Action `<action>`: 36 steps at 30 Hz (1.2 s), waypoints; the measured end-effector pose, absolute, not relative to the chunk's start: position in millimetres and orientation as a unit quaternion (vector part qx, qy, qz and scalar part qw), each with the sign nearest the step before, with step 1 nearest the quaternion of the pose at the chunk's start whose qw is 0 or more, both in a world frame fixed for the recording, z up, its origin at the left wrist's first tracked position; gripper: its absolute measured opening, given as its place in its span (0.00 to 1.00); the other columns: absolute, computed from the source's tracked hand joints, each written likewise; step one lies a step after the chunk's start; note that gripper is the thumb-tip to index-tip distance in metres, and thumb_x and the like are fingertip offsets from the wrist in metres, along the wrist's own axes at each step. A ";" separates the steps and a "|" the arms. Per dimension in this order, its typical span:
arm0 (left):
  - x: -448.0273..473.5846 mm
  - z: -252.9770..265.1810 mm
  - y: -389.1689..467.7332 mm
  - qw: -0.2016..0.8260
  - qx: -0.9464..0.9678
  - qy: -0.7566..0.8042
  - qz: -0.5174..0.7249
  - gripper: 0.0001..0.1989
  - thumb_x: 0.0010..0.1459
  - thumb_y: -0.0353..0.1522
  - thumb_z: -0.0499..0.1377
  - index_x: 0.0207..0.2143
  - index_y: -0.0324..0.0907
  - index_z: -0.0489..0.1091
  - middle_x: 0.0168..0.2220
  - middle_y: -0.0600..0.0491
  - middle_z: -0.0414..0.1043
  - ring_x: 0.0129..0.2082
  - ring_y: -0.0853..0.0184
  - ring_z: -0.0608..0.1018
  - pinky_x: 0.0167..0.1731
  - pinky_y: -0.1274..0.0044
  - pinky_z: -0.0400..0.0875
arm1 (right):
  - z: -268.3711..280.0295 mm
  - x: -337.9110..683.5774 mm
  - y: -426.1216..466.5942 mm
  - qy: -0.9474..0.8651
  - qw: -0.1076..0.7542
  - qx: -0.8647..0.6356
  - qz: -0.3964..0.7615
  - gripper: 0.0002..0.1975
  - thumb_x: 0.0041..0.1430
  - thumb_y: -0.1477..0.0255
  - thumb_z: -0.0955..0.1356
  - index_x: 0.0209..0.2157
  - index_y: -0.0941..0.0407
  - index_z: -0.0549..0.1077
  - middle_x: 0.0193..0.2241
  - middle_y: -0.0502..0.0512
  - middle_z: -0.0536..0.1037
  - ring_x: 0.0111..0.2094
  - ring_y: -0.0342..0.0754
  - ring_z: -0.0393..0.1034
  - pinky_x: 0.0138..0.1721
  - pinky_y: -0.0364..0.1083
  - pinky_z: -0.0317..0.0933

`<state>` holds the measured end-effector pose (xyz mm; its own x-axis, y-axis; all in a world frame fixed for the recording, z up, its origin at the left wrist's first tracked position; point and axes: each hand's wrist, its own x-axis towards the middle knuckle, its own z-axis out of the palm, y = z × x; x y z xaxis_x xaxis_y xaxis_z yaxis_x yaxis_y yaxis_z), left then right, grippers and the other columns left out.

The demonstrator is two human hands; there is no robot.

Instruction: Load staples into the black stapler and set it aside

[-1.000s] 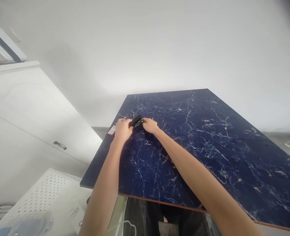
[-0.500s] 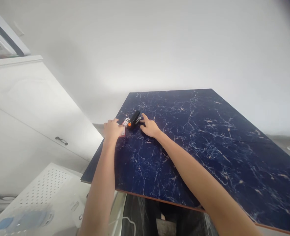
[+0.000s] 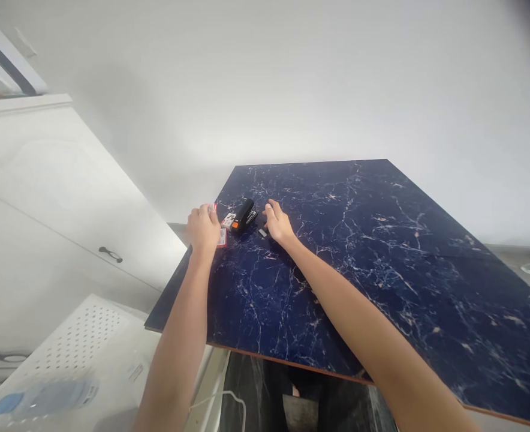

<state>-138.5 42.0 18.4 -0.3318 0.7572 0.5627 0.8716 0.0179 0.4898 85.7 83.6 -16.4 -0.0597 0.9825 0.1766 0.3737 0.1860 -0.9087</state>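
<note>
On the left part of the blue marbled table (image 3: 301, 276), my left hand (image 3: 202, 228) is closed around a small red-and-white box (image 3: 213, 207), mostly hidden by the fingers. A black stapler (image 3: 244, 215) with an orange patch lies between my hands. Against its near left side is a small printed white-and-red box (image 3: 228, 221). Another flat red-edged box (image 3: 222, 237) lies by my left wrist. My right hand (image 3: 278, 223) hovers at the stapler's right, fingers loosely bent and apart. Below its fingertips lies a small silvery piece (image 3: 262, 232), perhaps staples.
A white cabinet (image 3: 80, 198) with dark handles stands along the left. Below it, a white perforated surface (image 3: 78, 336) carries a clear plastic bottle (image 3: 49, 399) with a blue cap. A plain wall (image 3: 310, 90) rises behind the table. A white cable (image 3: 235, 396) hangs below the front edge.
My left hand has lifted slightly and curled around a red-and-white box. My right hand has drawn right, away from the stapler, uncovering the small silvery piece.
</note>
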 end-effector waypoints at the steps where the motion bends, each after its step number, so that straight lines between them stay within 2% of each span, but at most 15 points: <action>1: -125.3 23.1 38.8 0.077 -0.608 -0.664 -0.429 0.16 0.68 0.38 0.53 0.52 0.43 0.73 0.50 0.38 0.73 0.55 0.48 0.72 0.58 0.61 0.61 | -17.0 86.2 84.1 -0.631 0.441 -0.531 0.353 0.29 0.73 0.56 0.52 0.67 0.54 0.61 0.51 0.61 0.79 0.47 0.54 0.76 0.52 0.52 0.66; 3: -97.2 28.0 32.7 0.055 -0.682 -0.583 -0.438 0.17 0.68 0.38 0.55 0.55 0.45 0.72 0.53 0.41 0.72 0.57 0.51 0.70 0.61 0.64 0.59 | -18.0 87.1 85.2 -0.623 0.454 -0.529 0.354 0.28 0.73 0.56 0.51 0.65 0.53 0.63 0.50 0.59 0.80 0.45 0.53 0.77 0.51 0.50 0.66; 5: -73.1 26.8 28.4 0.029 -0.727 -0.555 -0.404 0.15 0.66 0.38 0.57 0.52 0.46 0.75 0.53 0.43 0.74 0.56 0.50 0.70 0.61 0.63 0.57 | -17.9 87.7 85.6 -0.623 0.459 -0.528 0.350 0.28 0.73 0.56 0.50 0.61 0.53 0.66 0.49 0.58 0.80 0.43 0.51 0.77 0.48 0.48 0.66; 9: -59.5 18.1 28.9 0.032 -0.731 -0.572 -0.371 0.12 0.67 0.38 0.56 0.42 0.45 0.78 0.50 0.43 0.76 0.56 0.48 0.69 0.61 0.60 0.55 | -15.0 85.8 83.3 -0.676 0.416 -0.523 0.310 0.28 0.74 0.57 0.49 0.43 0.53 0.74 0.42 0.57 0.80 0.42 0.50 0.75 0.47 0.47 0.64; 12: -79.5 15.6 34.5 0.055 -0.687 -0.616 -0.381 0.15 0.69 0.37 0.52 0.44 0.45 0.78 0.49 0.43 0.76 0.53 0.50 0.71 0.59 0.60 0.58 | -12.1 82.7 80.3 -0.713 0.397 -0.523 0.246 0.24 0.74 0.59 0.52 0.34 0.53 0.72 0.38 0.57 0.79 0.43 0.50 0.72 0.48 0.46 0.62; 15: -105.1 12.9 40.8 0.067 -0.618 -0.696 -0.358 0.14 0.67 0.37 0.53 0.47 0.44 0.77 0.49 0.39 0.75 0.53 0.46 0.71 0.56 0.58 0.61 | -9.9 82.2 79.0 -0.705 0.398 -0.549 0.208 0.19 0.71 0.60 0.57 0.34 0.54 0.71 0.39 0.57 0.78 0.43 0.51 0.71 0.47 0.46 0.61; 17: -116.3 9.4 44.4 0.033 -0.599 -0.741 -0.302 0.16 0.68 0.39 0.53 0.47 0.42 0.76 0.48 0.36 0.75 0.52 0.44 0.73 0.52 0.57 0.64 | -9.3 83.7 79.5 -0.712 0.377 -0.546 0.230 0.19 0.71 0.59 0.58 0.33 0.54 0.72 0.37 0.56 0.78 0.40 0.51 0.71 0.44 0.46 0.62; 21: -120.9 4.8 48.3 -0.038 -0.603 -0.765 -0.221 0.22 0.70 0.43 0.47 0.50 0.42 0.74 0.47 0.35 0.76 0.49 0.45 0.77 0.48 0.59 0.68 | -10.6 84.9 80.2 -0.780 0.359 -0.435 0.270 0.15 0.67 0.64 0.61 0.33 0.53 0.77 0.39 0.53 0.80 0.42 0.48 0.72 0.48 0.45 0.61; 24: -117.7 7.2 48.1 -0.048 -0.611 -0.764 -0.202 0.22 0.71 0.43 0.44 0.52 0.44 0.73 0.50 0.38 0.77 0.52 0.47 0.78 0.49 0.61 0.70 | -11.5 81.6 76.1 -0.795 0.385 -0.424 0.201 0.09 0.61 0.69 0.66 0.31 0.55 0.77 0.36 0.54 0.80 0.40 0.49 0.72 0.46 0.45 0.62; 26: -115.6 10.1 47.4 -0.053 -0.620 -0.757 -0.200 0.22 0.71 0.41 0.44 0.54 0.45 0.72 0.53 0.40 0.76 0.54 0.48 0.77 0.51 0.62 0.70 | -11.0 79.7 72.4 -0.801 0.361 -0.439 0.186 0.09 0.59 0.70 0.66 0.28 0.55 0.76 0.30 0.53 0.79 0.34 0.48 0.71 0.40 0.45 0.62; 28: -114.0 12.6 46.8 -0.068 -0.627 -0.745 -0.217 0.22 0.71 0.41 0.45 0.57 0.45 0.71 0.57 0.43 0.75 0.57 0.49 0.76 0.55 0.62 0.68 | -10.3 79.7 70.1 -0.815 0.332 -0.427 0.207 0.09 0.58 0.70 0.67 0.28 0.54 0.78 0.27 0.51 0.79 0.31 0.48 0.71 0.38 0.44 0.62; 33: -113.2 15.4 47.4 -0.139 -0.618 -0.721 -0.282 0.22 0.70 0.42 0.48 0.58 0.46 0.71 0.58 0.47 0.75 0.58 0.54 0.76 0.58 0.66 0.67 | -10.5 84.2 72.7 -0.797 0.369 -0.371 0.303 0.13 0.60 0.72 0.66 0.40 0.50 0.83 0.40 0.48 0.84 0.40 0.47 0.77 0.48 0.44 0.65; 36: -114.1 15.8 48.3 -0.137 -0.611 -0.717 -0.305 0.21 0.69 0.42 0.51 0.56 0.45 0.73 0.57 0.46 0.76 0.57 0.54 0.77 0.57 0.66 0.68 | -10.9 83.4 74.3 -0.790 0.369 -0.390 0.297 0.14 0.61 0.72 0.66 0.42 0.49 0.83 0.42 0.47 0.84 0.41 0.48 0.77 0.50 0.45 0.66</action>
<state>-114.1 48.3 15.8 -0.2151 0.9604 0.1769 0.7936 0.0663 0.6048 83.4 74.3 -10.9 -0.4245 0.8346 0.3512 0.3968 0.5201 -0.7563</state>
